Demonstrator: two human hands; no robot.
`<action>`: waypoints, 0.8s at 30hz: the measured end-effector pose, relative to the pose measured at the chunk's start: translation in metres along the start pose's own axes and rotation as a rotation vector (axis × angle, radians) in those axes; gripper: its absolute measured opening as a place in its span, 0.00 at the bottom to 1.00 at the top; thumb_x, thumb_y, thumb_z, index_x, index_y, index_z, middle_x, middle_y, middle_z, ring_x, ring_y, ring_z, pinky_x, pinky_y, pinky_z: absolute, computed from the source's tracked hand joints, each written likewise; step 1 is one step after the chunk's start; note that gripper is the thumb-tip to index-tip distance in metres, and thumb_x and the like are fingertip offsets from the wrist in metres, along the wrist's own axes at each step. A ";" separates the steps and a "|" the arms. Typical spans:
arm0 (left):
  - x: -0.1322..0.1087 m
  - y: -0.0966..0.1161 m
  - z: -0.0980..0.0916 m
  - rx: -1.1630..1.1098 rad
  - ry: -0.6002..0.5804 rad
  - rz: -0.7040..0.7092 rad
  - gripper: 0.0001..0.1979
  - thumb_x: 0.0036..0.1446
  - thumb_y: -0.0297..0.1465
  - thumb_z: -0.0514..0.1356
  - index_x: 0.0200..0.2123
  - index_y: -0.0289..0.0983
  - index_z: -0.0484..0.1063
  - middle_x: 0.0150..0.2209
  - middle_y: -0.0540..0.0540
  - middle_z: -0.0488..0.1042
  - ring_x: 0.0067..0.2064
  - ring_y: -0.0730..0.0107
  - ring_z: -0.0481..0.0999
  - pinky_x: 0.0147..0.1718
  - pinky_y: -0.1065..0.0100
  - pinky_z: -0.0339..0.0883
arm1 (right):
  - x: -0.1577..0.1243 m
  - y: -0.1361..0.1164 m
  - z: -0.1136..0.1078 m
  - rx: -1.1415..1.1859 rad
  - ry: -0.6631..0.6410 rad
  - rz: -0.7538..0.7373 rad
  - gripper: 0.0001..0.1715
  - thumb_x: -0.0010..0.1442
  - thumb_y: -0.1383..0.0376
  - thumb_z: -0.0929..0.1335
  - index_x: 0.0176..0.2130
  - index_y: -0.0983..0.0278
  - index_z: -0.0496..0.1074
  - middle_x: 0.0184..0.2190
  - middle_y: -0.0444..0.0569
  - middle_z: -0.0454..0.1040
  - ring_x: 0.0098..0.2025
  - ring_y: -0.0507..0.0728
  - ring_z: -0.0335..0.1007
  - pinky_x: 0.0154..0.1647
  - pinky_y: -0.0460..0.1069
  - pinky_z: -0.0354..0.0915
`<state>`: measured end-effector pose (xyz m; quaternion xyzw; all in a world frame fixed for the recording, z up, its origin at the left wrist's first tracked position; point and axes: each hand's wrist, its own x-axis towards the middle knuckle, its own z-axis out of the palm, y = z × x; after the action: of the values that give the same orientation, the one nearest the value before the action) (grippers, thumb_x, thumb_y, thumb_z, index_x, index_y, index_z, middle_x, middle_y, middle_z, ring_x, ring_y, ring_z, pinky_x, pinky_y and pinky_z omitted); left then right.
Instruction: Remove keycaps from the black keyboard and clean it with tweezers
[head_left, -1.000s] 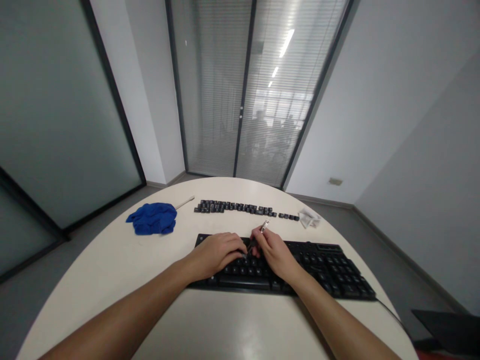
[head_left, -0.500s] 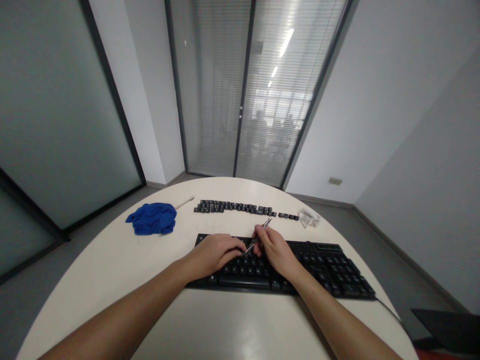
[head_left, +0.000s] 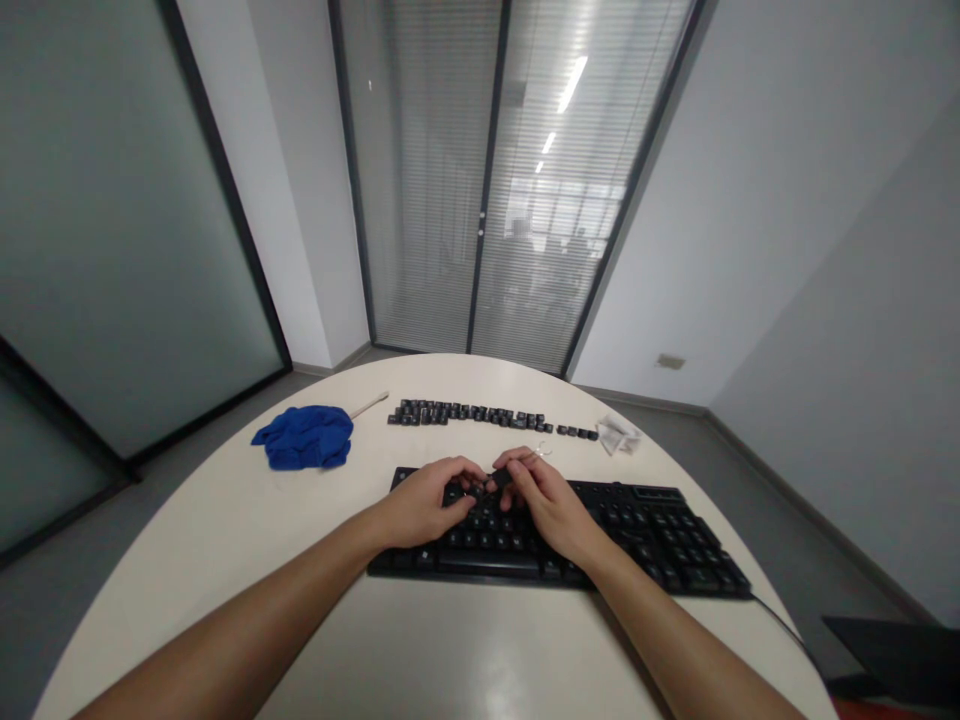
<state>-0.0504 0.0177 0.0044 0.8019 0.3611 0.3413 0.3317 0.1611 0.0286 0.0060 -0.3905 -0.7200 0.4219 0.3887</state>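
A black keyboard (head_left: 645, 535) lies across the round white table (head_left: 225, 540) in front of me. My left hand (head_left: 424, 500) rests over its upper left keys, fingers curled, fingertips meeting a small black keycap (head_left: 501, 479). My right hand (head_left: 547, 500) is closed around a thin metal key-puller tool (head_left: 534, 455), whose tip reaches that keycap between the two hands. A long row of removed black keycaps (head_left: 480, 414) lies on the table beyond the keyboard.
A crumpled blue cloth (head_left: 306, 437) sits at the far left of the table, a thin wooden stick (head_left: 369, 405) beside it. A small clear plastic bag (head_left: 619, 436) lies at the far right. The keyboard cable (head_left: 780, 625) runs off the right edge. Glass partitions stand behind.
The tool has swung from pointing up and away to lying nearly flat. My left fingers have lifted off the keys and now meet a keycap at the tool's tip.
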 end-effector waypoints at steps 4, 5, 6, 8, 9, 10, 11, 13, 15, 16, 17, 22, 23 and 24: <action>0.001 -0.003 -0.001 -0.076 -0.003 -0.025 0.15 0.58 0.25 0.58 0.49 0.38 0.67 0.46 0.45 0.76 0.48 0.65 0.74 0.51 0.59 0.66 | 0.002 0.001 0.001 0.000 0.025 0.007 0.23 0.67 0.48 0.59 0.43 0.63 0.68 0.31 0.46 0.74 0.28 0.52 0.71 0.33 0.48 0.64; 0.001 -0.003 -0.002 -0.095 -0.005 -0.030 0.16 0.58 0.25 0.58 0.49 0.38 0.67 0.46 0.45 0.76 0.48 0.66 0.74 0.52 0.59 0.66 | 0.003 0.001 0.001 0.002 0.032 0.010 0.23 0.67 0.48 0.59 0.42 0.63 0.68 0.31 0.45 0.74 0.27 0.52 0.71 0.33 0.48 0.64; 0.001 -0.003 -0.002 -0.108 -0.010 -0.034 0.16 0.57 0.25 0.59 0.50 0.38 0.67 0.46 0.45 0.76 0.48 0.66 0.74 0.52 0.59 0.66 | 0.003 0.001 0.001 0.003 0.039 0.014 0.23 0.67 0.48 0.59 0.42 0.63 0.68 0.30 0.45 0.74 0.27 0.52 0.71 0.32 0.48 0.64; 0.001 -0.003 -0.003 -0.116 -0.026 -0.041 0.16 0.57 0.25 0.60 0.50 0.38 0.67 0.46 0.46 0.76 0.48 0.66 0.74 0.53 0.59 0.65 | 0.003 0.000 0.001 0.006 0.046 0.019 0.22 0.66 0.48 0.60 0.41 0.63 0.69 0.30 0.45 0.74 0.27 0.52 0.72 0.32 0.47 0.64; 0.001 -0.003 -0.003 -0.116 -0.033 -0.043 0.17 0.56 0.25 0.60 0.49 0.38 0.68 0.46 0.46 0.76 0.48 0.66 0.74 0.53 0.58 0.65 | 0.004 0.000 0.001 0.010 0.046 0.020 0.22 0.66 0.49 0.60 0.41 0.63 0.69 0.30 0.45 0.75 0.27 0.52 0.72 0.32 0.47 0.64; 0.002 -0.004 -0.004 -0.118 -0.039 -0.045 0.17 0.56 0.25 0.61 0.49 0.38 0.68 0.46 0.46 0.76 0.48 0.66 0.74 0.52 0.58 0.65 | 0.003 0.000 0.001 0.017 0.044 0.020 0.21 0.66 0.49 0.61 0.41 0.64 0.69 0.31 0.45 0.75 0.27 0.52 0.72 0.32 0.47 0.64; 0.002 -0.004 -0.004 -0.124 -0.046 -0.045 0.17 0.56 0.25 0.62 0.49 0.38 0.68 0.46 0.46 0.76 0.47 0.66 0.74 0.52 0.58 0.66 | 0.003 0.000 0.001 0.024 0.041 0.021 0.21 0.66 0.50 0.61 0.41 0.64 0.69 0.31 0.46 0.76 0.27 0.51 0.72 0.32 0.47 0.64; 0.002 -0.004 -0.005 -0.141 -0.052 -0.047 0.17 0.56 0.25 0.62 0.49 0.38 0.69 0.46 0.46 0.76 0.47 0.66 0.74 0.51 0.59 0.66 | 0.003 -0.001 0.001 0.032 0.035 0.023 0.20 0.67 0.50 0.61 0.41 0.64 0.69 0.32 0.46 0.76 0.27 0.51 0.72 0.33 0.47 0.64; 0.003 -0.004 -0.005 -0.148 -0.047 -0.052 0.15 0.56 0.25 0.61 0.48 0.38 0.70 0.46 0.46 0.77 0.46 0.67 0.74 0.51 0.60 0.66 | 0.003 -0.001 0.000 0.034 0.038 0.020 0.19 0.67 0.51 0.61 0.41 0.64 0.69 0.31 0.45 0.76 0.27 0.51 0.71 0.34 0.47 0.65; 0.003 -0.004 -0.006 -0.146 -0.043 -0.054 0.15 0.57 0.25 0.61 0.48 0.38 0.70 0.46 0.46 0.77 0.46 0.67 0.74 0.51 0.60 0.66 | 0.003 -0.002 -0.001 0.036 0.038 0.017 0.19 0.67 0.51 0.61 0.41 0.64 0.69 0.31 0.45 0.76 0.27 0.51 0.71 0.34 0.47 0.65; 0.003 -0.003 -0.006 -0.137 -0.040 -0.055 0.14 0.57 0.25 0.60 0.47 0.38 0.70 0.46 0.46 0.77 0.46 0.67 0.74 0.51 0.60 0.66 | 0.003 -0.002 -0.001 0.036 0.036 0.014 0.19 0.67 0.52 0.61 0.42 0.64 0.69 0.31 0.45 0.75 0.27 0.51 0.71 0.34 0.47 0.65; 0.003 0.003 -0.006 -0.054 -0.019 -0.062 0.10 0.60 0.27 0.58 0.45 0.39 0.73 0.45 0.48 0.78 0.45 0.66 0.75 0.50 0.61 0.66 | 0.002 -0.005 -0.002 0.025 0.011 0.006 0.20 0.66 0.52 0.62 0.41 0.64 0.71 0.37 0.48 0.74 0.28 0.51 0.72 0.34 0.47 0.66; 0.003 0.004 -0.006 -0.046 -0.011 -0.068 0.09 0.60 0.28 0.58 0.44 0.39 0.73 0.44 0.49 0.79 0.45 0.66 0.75 0.49 0.62 0.66 | 0.002 -0.004 -0.002 0.025 0.009 0.002 0.20 0.66 0.52 0.62 0.41 0.64 0.71 0.38 0.49 0.74 0.28 0.51 0.72 0.34 0.47 0.67; 0.003 0.005 -0.006 -0.040 -0.002 -0.077 0.09 0.60 0.28 0.58 0.43 0.39 0.73 0.44 0.49 0.79 0.45 0.66 0.76 0.49 0.63 0.67 | 0.002 -0.004 -0.002 0.028 0.004 -0.004 0.20 0.66 0.52 0.62 0.41 0.64 0.72 0.39 0.49 0.73 0.29 0.51 0.72 0.35 0.48 0.67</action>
<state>-0.0515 0.0189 0.0123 0.7809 0.3845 0.3345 0.3612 0.1615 0.0295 0.0105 -0.3844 -0.7141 0.4302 0.3966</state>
